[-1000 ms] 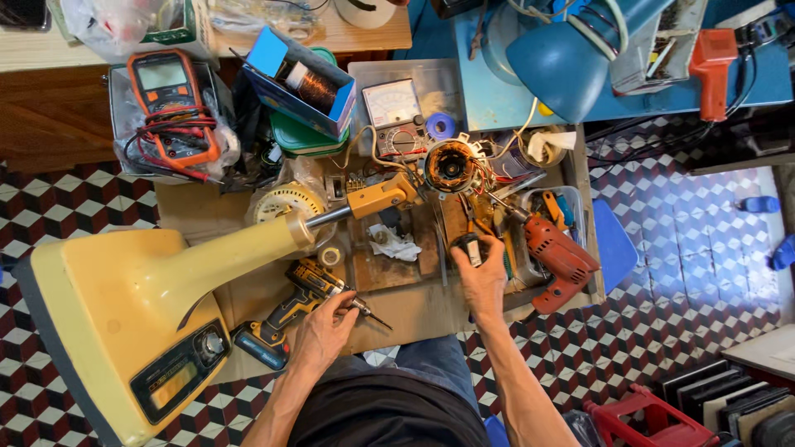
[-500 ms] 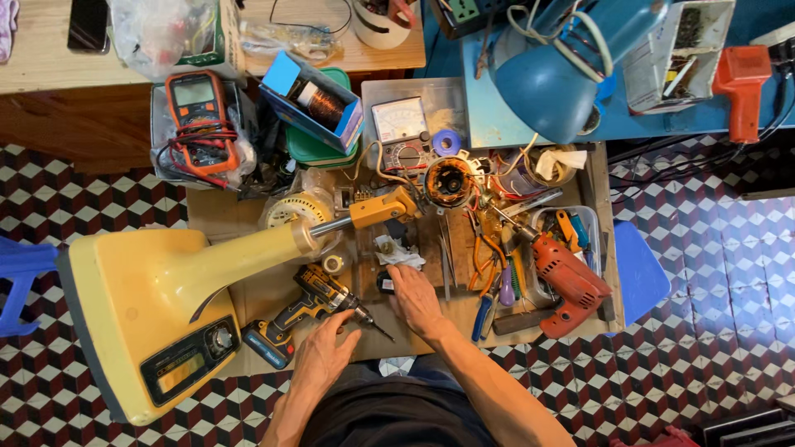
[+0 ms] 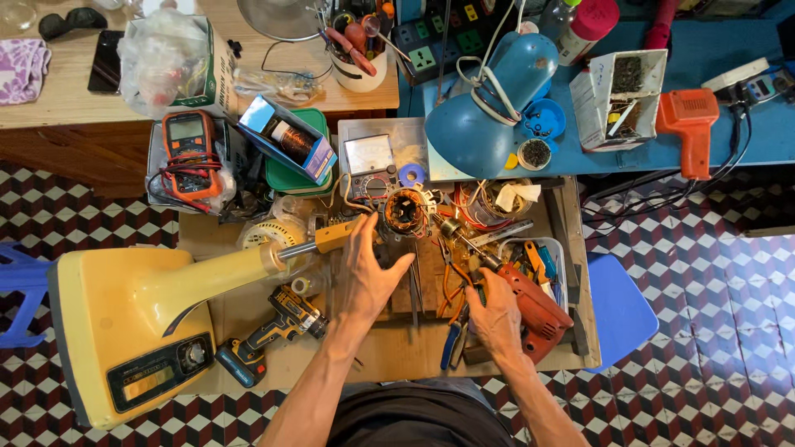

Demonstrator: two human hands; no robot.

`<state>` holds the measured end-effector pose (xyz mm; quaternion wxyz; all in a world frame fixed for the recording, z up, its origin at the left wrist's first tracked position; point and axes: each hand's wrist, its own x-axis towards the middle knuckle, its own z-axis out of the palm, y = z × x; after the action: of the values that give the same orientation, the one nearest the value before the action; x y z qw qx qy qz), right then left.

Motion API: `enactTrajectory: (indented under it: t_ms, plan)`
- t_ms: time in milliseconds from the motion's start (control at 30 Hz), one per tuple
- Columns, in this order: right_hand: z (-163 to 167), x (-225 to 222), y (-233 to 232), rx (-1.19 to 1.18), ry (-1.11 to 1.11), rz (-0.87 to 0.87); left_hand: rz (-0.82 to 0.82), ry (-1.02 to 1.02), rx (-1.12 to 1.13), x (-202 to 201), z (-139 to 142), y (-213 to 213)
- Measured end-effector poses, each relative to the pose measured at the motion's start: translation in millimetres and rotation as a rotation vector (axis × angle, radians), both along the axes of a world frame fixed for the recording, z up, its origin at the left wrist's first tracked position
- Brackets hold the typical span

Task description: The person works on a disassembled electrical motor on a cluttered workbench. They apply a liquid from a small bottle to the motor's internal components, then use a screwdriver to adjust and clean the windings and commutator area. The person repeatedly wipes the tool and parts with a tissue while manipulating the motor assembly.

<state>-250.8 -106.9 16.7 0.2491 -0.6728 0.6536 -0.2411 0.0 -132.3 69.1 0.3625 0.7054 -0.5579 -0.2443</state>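
Left hand [image 3: 367,277] spread near blue box [image 3: 287,138]; right hand [image 3: 495,319] touches red drill [image 3: 538,310].

Copper-wound motor stator [image 3: 405,212] sits upright mid-bench, wires trailing off it. The red drill [image 3: 537,308] lies on its side just right of it.

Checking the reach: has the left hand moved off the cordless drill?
Yes. The left hand has gone up from the cordless drill toward the motor stator.
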Motion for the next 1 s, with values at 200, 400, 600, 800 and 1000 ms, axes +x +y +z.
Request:
enactTrajectory:
  t_ms: [200,400,600,800,1000]
  plan:
    - [-2.7,-37.3,-37.9,0.102,0.045,-0.135,-0.078,-0.06,-0.006,-29.0,-20.8,-72.3]
    - [-0.8,-67.0,-43.1,0.077,0.058,-0.194,-0.108,-0.107,0.084,-25.8,-31.7,-82.8]
    - [1.1,-101.8,-16.9,0.181,0.058,-0.38,-0.182,0.002,0.068,-15.0,-26.5,-89.5]
    - [3.0,-114.3,10.6,0.229,0.026,-0.499,-0.22,0.147,0.247,-2.2,-16.6,-99.9]
    - [4.3,-117.1,26.6,0.234,-0.027,-0.57,-0.308,0.439,0.406,18.0,-27.5,-118.0]
